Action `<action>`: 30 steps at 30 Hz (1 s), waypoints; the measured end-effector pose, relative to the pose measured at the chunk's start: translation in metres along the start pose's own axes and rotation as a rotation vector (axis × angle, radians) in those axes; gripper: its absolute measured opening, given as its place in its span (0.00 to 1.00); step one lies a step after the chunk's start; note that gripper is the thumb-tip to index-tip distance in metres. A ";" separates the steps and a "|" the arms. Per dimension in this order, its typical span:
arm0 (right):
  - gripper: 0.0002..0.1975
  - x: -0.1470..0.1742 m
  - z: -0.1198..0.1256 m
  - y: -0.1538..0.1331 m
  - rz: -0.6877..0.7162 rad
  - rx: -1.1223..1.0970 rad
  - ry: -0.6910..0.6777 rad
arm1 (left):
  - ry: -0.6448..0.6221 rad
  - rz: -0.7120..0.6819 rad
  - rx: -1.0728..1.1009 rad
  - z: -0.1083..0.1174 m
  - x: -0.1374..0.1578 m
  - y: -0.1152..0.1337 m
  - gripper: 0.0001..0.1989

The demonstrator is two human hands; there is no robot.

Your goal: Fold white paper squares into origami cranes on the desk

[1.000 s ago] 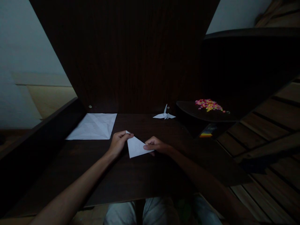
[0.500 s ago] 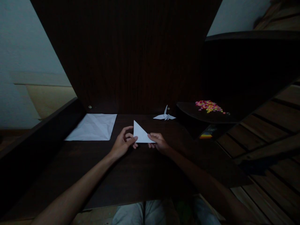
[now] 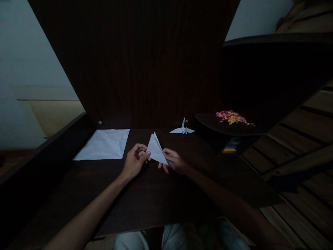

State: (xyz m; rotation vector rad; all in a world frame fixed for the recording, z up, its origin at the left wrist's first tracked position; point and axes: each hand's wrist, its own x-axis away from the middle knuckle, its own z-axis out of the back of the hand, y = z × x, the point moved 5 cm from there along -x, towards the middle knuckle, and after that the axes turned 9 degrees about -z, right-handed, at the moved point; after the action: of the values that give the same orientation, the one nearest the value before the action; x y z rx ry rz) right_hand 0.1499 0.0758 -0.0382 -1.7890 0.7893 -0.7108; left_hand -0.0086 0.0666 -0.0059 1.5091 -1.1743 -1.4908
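Note:
Between my hands is a white sheet of paper folded into a triangle (image 3: 157,152), tilted, with its layers parted into two points at the top. My left hand (image 3: 134,161) pinches its left edge, thumb on the front face. At the right edge, my right hand (image 3: 174,161) grips the paper near its lower right corner, the thumb partly hidden by the flap and some fingers extended below. Behind it on the dark wooden desk (image 3: 130,194) rests a white paper crane (image 3: 183,130). A flat, creased white sheet of paper (image 3: 104,145) lies to the left.
A small heap of pink and yellow bits (image 3: 232,117) sits on the rounded shelf (image 3: 208,122) at the right. Under that shelf is a colourful item (image 3: 230,150). A dark side panel (image 3: 47,158) borders the desk on the left, and a tall panel (image 3: 135,62) rises behind.
The folded paper has turned clockwise, and its layers have come apart at the top. My right hand's thumb has moved from the front to the paper's right edge, its fingers spreading lower.

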 end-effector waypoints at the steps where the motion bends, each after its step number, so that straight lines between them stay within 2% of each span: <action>1: 0.20 -0.001 0.001 0.001 0.005 0.004 0.007 | -0.003 0.002 -0.001 0.000 0.000 0.001 0.17; 4: 0.20 -0.001 0.007 0.002 0.045 0.050 0.076 | -0.040 0.015 -0.033 -0.001 0.000 0.004 0.17; 8: 0.19 0.001 0.018 0.000 0.090 0.088 0.261 | -0.038 0.022 -0.122 0.002 0.001 0.005 0.22; 10: 0.20 0.002 0.020 -0.002 0.102 0.082 0.318 | -0.055 0.039 -0.111 0.000 0.001 0.004 0.19; 12: 0.20 0.002 0.022 -0.003 0.112 0.064 0.345 | -0.076 0.061 -0.060 -0.003 0.003 0.003 0.14; 13: 0.20 0.001 0.024 -0.004 0.115 0.048 0.362 | -0.077 0.069 -0.024 -0.004 0.003 0.004 0.14; 17: 0.20 0.001 0.029 -0.006 0.119 -0.012 0.438 | -0.075 0.097 0.077 -0.009 0.005 0.006 0.21; 21: 0.19 0.006 0.032 -0.015 0.194 -0.022 0.460 | -0.035 0.125 0.092 -0.007 0.004 0.002 0.27; 26: 0.17 0.013 0.034 -0.022 0.319 0.092 0.514 | 0.083 0.124 0.126 0.001 0.001 -0.002 0.29; 30: 0.17 0.013 0.032 -0.020 0.349 0.176 0.547 | 0.093 0.123 0.145 0.001 0.000 0.000 0.28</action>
State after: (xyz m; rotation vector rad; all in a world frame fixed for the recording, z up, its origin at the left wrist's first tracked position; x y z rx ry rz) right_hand 0.1867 0.0887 -0.0284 -1.2584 1.3190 -1.0109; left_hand -0.0097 0.0667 -0.0065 1.5544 -1.3181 -1.2641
